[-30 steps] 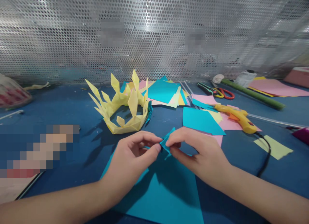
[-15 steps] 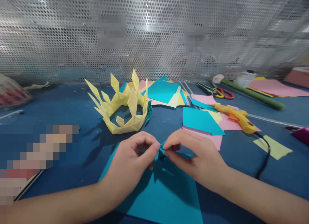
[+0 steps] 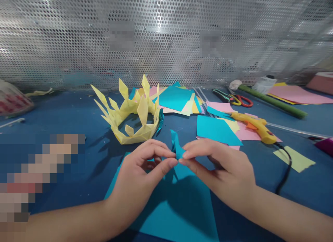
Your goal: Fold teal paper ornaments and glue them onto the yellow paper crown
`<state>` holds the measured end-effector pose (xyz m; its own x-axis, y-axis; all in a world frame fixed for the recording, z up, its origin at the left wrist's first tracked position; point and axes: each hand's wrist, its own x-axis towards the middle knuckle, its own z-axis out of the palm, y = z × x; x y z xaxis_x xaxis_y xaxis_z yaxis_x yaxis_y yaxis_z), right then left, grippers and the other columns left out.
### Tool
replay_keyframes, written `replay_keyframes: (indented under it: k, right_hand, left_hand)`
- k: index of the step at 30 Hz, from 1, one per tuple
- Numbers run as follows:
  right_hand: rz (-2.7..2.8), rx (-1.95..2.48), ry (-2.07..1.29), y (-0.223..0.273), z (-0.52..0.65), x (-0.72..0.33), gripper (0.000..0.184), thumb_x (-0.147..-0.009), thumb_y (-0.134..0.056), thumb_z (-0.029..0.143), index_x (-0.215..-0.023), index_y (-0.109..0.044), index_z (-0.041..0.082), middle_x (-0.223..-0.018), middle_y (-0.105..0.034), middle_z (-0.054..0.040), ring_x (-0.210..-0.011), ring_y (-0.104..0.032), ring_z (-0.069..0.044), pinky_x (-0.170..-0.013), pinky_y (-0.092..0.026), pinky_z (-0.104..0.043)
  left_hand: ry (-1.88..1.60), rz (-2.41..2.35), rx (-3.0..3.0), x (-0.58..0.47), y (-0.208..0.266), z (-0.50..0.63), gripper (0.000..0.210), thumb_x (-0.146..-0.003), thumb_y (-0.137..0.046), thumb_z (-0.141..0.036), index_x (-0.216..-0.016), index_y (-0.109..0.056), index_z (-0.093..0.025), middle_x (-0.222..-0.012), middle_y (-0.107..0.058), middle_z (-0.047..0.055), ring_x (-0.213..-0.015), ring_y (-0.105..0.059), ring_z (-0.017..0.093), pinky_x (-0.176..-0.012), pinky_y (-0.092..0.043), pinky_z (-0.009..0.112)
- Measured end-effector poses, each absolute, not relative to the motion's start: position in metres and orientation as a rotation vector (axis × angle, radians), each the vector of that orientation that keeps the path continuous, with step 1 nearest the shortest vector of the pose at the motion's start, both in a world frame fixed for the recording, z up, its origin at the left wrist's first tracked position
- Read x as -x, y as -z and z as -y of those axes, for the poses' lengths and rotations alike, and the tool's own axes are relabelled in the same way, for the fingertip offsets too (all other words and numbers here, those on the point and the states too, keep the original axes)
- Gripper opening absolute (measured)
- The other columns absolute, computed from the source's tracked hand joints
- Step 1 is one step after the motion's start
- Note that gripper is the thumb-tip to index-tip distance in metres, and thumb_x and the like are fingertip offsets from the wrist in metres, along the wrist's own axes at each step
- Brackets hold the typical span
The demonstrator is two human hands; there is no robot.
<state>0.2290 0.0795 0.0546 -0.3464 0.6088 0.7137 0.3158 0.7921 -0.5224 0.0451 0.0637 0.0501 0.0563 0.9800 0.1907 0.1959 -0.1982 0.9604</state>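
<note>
Between my two hands is a small folded piece of blue paper (image 3: 176,144), its pointed end sticking up. My left hand (image 3: 147,169) pinches its lower left edge between thumb and forefinger. From the other side, my right hand (image 3: 217,165) pinches it the same way, the fingertips of both hands nearly meeting. Beneath them a larger blue sheet (image 3: 177,214) lies flat on the table. A yellow folded-paper crown (image 3: 132,136) with tall diamond points stands just beyond my left hand, with a crumpled blue bit at its right side.
A yellow glue gun (image 3: 256,125) lies on paper pieces at the right, its black cord running toward me. Behind are a stack of coloured paper (image 3: 174,98), scissors (image 3: 241,100) and a green stick (image 3: 273,102). A perforated metal panel (image 3: 166,37) closes off the back.
The small blue paper has been turned so that its pointed end now stands up above my fingers. My right hand has shifted slightly to the right; both hands still pinch the piece.
</note>
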Motion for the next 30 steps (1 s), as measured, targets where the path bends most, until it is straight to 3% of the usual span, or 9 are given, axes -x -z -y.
replay_keyframes:
  k: [8, 11, 14, 18, 23, 30]
  right_hand:
    - [1.983, 0.643, -0.372, -0.0558, -0.0789, -0.2334, 0.019, -0.086, -0.068, 0.009, -0.093, -0.069, 0.027, -0.086, -0.077, 0.0033, -0.080, -0.073, -0.014, -0.074, -0.060, -0.021]
    - [1.979, 0.578, -0.358, -0.0568, -0.0806, -0.2328, 0.017, -0.084, -0.071, 0.009, -0.094, -0.071, 0.022, -0.082, -0.077, 0.0023, -0.077, -0.072, -0.012, -0.075, -0.059, -0.018]
    - [1.989, 0.574, -0.361, -0.0576, -0.0811, -0.2316, 0.022, -0.081, -0.072, 0.004, -0.095, -0.072, 0.021, -0.081, -0.077, 0.0025, -0.075, -0.072, -0.011, -0.077, -0.058, -0.017]
    - [1.993, 0.607, -0.342, -0.0590, -0.0811, -0.2303, 0.018, -0.081, -0.071, 0.004, -0.088, -0.072, 0.021, -0.083, -0.076, 0.0015, -0.076, -0.071, -0.011, -0.074, -0.058, -0.016]
    - [1.951, 0.668, -0.274, -0.0597, -0.0801, -0.2297, 0.013, -0.080, -0.072, 0.004, -0.082, -0.073, 0.017, -0.085, -0.074, -0.0004, -0.075, -0.069, -0.007, -0.075, -0.055, -0.010]
    - [1.908, 0.697, -0.245, -0.0576, -0.0784, -0.2293, 0.014, -0.081, -0.073, 0.006, -0.087, -0.073, 0.018, -0.088, -0.077, 0.0024, -0.082, -0.071, -0.006, -0.083, -0.052, -0.007]
  left_hand:
    - [-1.279, -1.221, -1.666, -0.0422, -0.0473, -0.0633, 0.008, -0.077, -0.074, -0.026, -0.071, -0.070, -0.030, -0.106, -0.057, -0.002, -0.102, -0.057, 0.017, -0.077, -0.047, 0.020]
    - [-1.227, -1.201, -1.781, -0.0416, -0.0458, -0.0635, 0.007, -0.085, -0.066, -0.027, -0.079, -0.066, -0.030, -0.126, -0.054, -0.004, -0.120, -0.052, 0.017, -0.098, -0.041, 0.025]
    - [-1.162, -1.145, -1.781, -0.0423, -0.0434, -0.0629, 0.003, -0.092, -0.059, -0.031, -0.090, -0.061, -0.033, -0.139, -0.050, -0.007, -0.133, -0.043, 0.015, -0.108, -0.033, 0.027]
    - [-1.150, -1.012, -1.638, -0.0455, -0.0420, -0.0614, 0.006, -0.096, -0.053, -0.030, -0.094, -0.058, -0.033, -0.139, -0.052, -0.007, -0.135, -0.042, 0.012, -0.105, -0.038, 0.022]
    - [-1.247, -0.983, -1.525, -0.0468, -0.0428, -0.0632, 0.007, -0.089, -0.062, -0.024, -0.088, -0.061, -0.031, -0.123, -0.061, -0.004, -0.119, -0.056, 0.012, -0.084, -0.050, 0.016]
    - [-1.378, -1.090, -1.629, -0.0441, -0.0419, -0.0645, 0.014, -0.081, -0.069, -0.016, -0.080, -0.069, -0.031, -0.107, -0.057, -0.001, -0.113, -0.053, 0.012, -0.084, -0.046, 0.014]
